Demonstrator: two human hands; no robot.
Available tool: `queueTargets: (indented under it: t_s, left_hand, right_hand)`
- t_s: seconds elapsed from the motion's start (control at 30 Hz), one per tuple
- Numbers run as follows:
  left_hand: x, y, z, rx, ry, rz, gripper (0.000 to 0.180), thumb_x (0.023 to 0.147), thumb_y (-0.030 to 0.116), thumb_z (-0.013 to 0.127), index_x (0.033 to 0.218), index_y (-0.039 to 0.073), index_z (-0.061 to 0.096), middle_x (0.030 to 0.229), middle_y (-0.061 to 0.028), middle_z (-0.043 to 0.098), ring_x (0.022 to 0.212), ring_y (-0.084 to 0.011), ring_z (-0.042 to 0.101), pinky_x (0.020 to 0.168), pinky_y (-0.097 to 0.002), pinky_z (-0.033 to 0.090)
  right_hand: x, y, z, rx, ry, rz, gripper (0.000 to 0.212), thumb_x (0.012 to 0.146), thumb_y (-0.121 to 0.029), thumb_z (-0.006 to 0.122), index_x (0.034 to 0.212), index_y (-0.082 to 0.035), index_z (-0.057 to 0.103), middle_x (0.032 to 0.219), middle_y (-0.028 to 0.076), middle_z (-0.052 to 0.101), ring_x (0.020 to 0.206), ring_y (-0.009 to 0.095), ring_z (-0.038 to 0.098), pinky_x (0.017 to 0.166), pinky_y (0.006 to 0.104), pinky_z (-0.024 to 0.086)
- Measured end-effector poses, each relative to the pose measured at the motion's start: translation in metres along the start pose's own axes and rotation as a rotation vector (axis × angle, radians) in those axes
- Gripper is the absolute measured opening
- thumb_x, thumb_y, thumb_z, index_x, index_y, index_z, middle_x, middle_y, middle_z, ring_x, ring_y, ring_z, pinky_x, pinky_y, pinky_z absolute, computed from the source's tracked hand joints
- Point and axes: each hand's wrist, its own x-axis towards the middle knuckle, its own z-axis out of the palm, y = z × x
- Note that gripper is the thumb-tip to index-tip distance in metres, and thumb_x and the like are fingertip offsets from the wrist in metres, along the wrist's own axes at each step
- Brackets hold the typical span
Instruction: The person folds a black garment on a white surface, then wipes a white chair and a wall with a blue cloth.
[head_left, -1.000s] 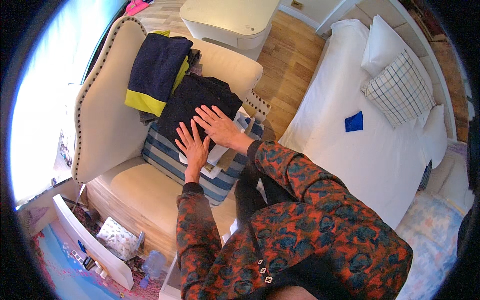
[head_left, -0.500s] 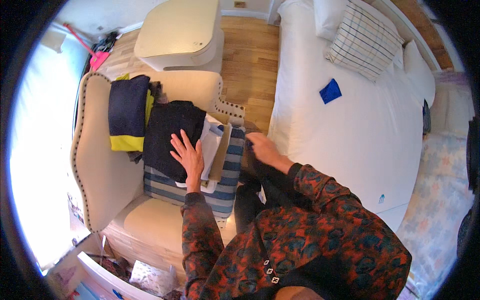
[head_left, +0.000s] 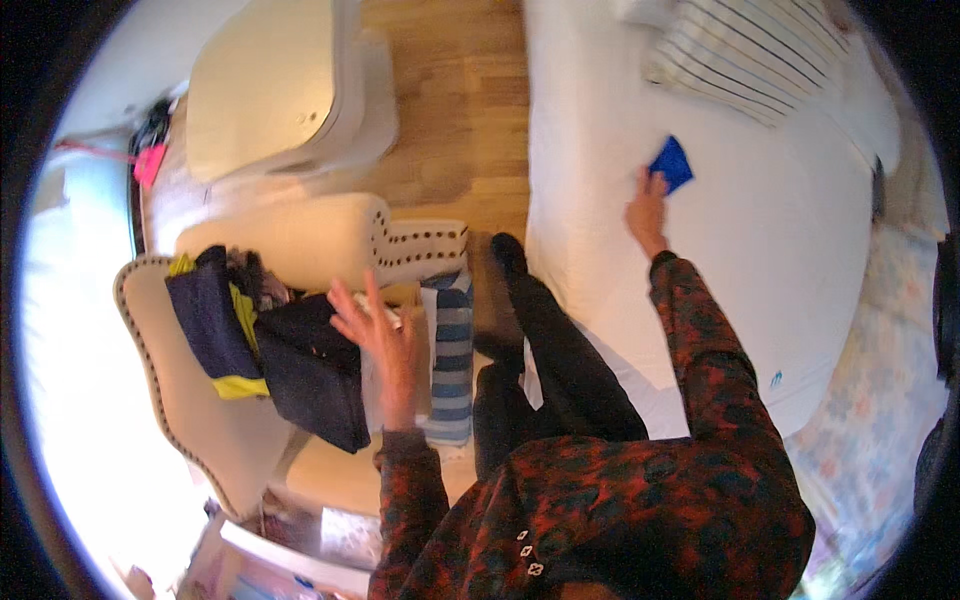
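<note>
My right hand [head_left: 648, 212] is stretched over the bed, its fingertips at the near left edge of a small folded blue cloth [head_left: 671, 165]. Its fingers look a little apart; the cloth lies flat on the sheet. My left hand [head_left: 388, 345], fingers spread and slightly blurred, hovers by the right edge of a folded black garment [head_left: 312, 375] on the armchair. Left of that lies a folded navy and yellow garment [head_left: 215, 315]. A blue-and-grey striped piece [head_left: 453, 370] shows at the chair's right side, next to partly hidden white and tan folded cloth.
The cream armchair [head_left: 190, 420] has a studded back and arm. Behind it stands a cream rounded table [head_left: 262, 90]. The bed [head_left: 590, 110] with a white sheet fills the right, a striped pillow [head_left: 750, 55] at its far end. A pink dustpan [head_left: 149, 165] is at far left.
My right hand has gone from beside the chair to the blue cloth on the bed. My left hand has lifted off the black garment. The view has shifted and tilted.
</note>
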Motion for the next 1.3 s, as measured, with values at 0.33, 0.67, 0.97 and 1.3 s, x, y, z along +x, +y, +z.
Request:
queueTargets:
  t_s: [0.33, 0.67, 0.97, 1.3]
  left_hand:
    - [0.038, 0.024, 0.051, -0.31, -0.208, -0.2, 0.053, 0.087, 0.005, 0.071, 0.138, 0.005, 0.056, 0.163, -0.0217, 0.024, 0.15, -0.0439, 0.021, 0.12, -0.054, 0.022]
    - [0.086, 0.018, 0.025, -1.507, 0.167, -0.883, 0.056, 0.107, 0.04, 0.049, 0.152, 0.008, 0.041, 0.151, -0.0133, 0.047, 0.133, -0.0275, 0.051, 0.105, -0.0414, 0.046]
    - [0.097, -0.074, 0.095, -1.447, 0.752, -1.224, 0.015, 0.098, 0.012, 0.065, 0.108, 0.002, 0.059, 0.096, -0.0034, 0.064, 0.082, -0.0159, 0.058, 0.07, -0.0316, 0.047]
    - [0.109, -0.049, 0.085, -1.675, 0.807, -1.18, 0.023, 0.097, 0.0, 0.058, 0.12, 0.001, 0.06, 0.108, -0.0054, 0.067, 0.096, -0.016, 0.06, 0.086, -0.0319, 0.047]
  right_hand:
    - [0.09, 0.046, 0.006, 0.184, 0.118, 0.025, 0.013, 0.075, -0.007, 0.066, 0.084, -0.001, 0.074, 0.09, 0.018, 0.069, 0.083, 0.034, 0.065, 0.075, 0.0436, 0.051]
    - [-0.028, -0.352, -0.089, 0.935, -0.158, -0.924, 0.029, 0.076, 0.005, 0.063, 0.103, -0.001, 0.071, 0.115, 0.017, 0.067, 0.107, 0.035, 0.064, 0.094, 0.0396, 0.052]
    - [-0.039, -0.457, -0.035, 0.741, -0.624, -1.301, 0.027, 0.085, -0.006, 0.06, 0.111, 0.0, 0.064, 0.121, 0.02, 0.063, 0.117, 0.039, 0.057, 0.102, 0.0449, 0.046]
    - [-0.039, -0.507, -0.038, 0.556, -0.598, -0.965, 0.061, 0.081, -0.013, 0.075, 0.139, -0.012, 0.053, 0.109, 0.019, 0.054, 0.103, 0.037, 0.059, 0.088, 0.0431, 0.05]
